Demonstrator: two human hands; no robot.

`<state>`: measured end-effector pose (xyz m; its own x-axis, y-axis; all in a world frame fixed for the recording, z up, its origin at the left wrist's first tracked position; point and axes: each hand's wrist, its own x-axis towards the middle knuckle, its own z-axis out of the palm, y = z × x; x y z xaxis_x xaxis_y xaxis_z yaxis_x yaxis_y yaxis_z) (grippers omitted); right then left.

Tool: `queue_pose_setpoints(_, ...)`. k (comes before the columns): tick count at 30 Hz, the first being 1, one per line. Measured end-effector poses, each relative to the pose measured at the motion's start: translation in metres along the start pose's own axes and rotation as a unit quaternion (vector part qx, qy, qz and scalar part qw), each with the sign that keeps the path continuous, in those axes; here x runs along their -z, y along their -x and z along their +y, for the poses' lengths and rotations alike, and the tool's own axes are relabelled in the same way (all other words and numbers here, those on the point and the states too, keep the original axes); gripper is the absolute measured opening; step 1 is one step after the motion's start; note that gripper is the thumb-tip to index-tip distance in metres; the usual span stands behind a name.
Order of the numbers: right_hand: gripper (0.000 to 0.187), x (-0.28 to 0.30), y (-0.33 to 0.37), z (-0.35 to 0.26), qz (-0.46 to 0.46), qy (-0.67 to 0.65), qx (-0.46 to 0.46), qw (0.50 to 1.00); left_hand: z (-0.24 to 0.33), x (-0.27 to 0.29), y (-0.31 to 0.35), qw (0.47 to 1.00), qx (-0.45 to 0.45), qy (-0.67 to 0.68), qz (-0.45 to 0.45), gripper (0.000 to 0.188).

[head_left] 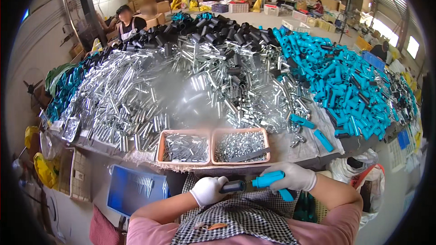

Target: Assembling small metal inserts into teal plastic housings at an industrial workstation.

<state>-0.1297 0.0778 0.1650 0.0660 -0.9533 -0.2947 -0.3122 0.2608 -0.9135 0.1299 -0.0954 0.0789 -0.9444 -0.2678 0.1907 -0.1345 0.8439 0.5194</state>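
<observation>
My left hand [208, 191], in a white glove, is closed around a black cylindrical handle-like part [233, 187] in front of my apron. In my gloved right hand [297, 177] is a teal pistol-shaped plastic part [268, 179], gripped with its angled end pointing down. The two parts are lined up end to end, with a thin brownish piece between them. Whether they are fastened together I cannot tell. Just beyond my hands, at the table edge, stand a pink tray [161, 149] of thin metal pins and another pink tray [268, 139] of small metal pieces with a grey strip [250, 154] across it.
Silvery metal tubes [122, 86] heap across the table, black sleeves [213, 36] behind them, teal parts [345, 90] at the right. A blue bin [117, 190] stands lower left, a white sack [374, 186] lower right. A person [129, 23] is across the table.
</observation>
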Motion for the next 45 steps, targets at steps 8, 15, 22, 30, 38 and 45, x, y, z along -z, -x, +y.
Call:
queue_pose_setpoints(8, 0.041, -0.044, -0.013, -0.02, -0.006, 0.34, 0.253, 0.906, 0.003, 0.017, 0.014, 0.992, 0.013, 0.015, -0.127, 0.035)
queue_pose_setpoints(15, 0.035, -0.049, -0.036, -0.024, -0.082, 0.546, 0.498, 0.669, -0.036, -0.016, 0.019, 0.799, 0.09, 0.386, -0.452, 0.023)
queue_pose_setpoints(22, 0.037, -0.062, -0.033, -0.019, -0.058, 0.418, 0.288, 0.86, -0.011, 0.002, 0.021, 0.94, 0.047, 0.209, -0.265, 0.029)
queue_pose_setpoints(30, 0.044, -0.064, -0.023, -0.013, 0.084, -0.378, -0.016, 0.922, -0.019, 0.031, 0.006, 0.983, 0.137, -0.115, 0.046, 0.023)
queue_pose_setpoints(38, 0.039, -0.025, -0.024, -0.031, 0.219, 0.031, 0.283, 0.933, 0.01, 0.016, 0.015, 0.995, -0.002, 0.009, -0.096, 0.024)
queue_pose_setpoints(45, 0.053, -0.037, -0.016, -0.055, 0.014, 0.054, 0.441, 0.896, 0.005, 0.0, 0.009, 0.992, 0.001, 0.038, -0.117, 0.018)
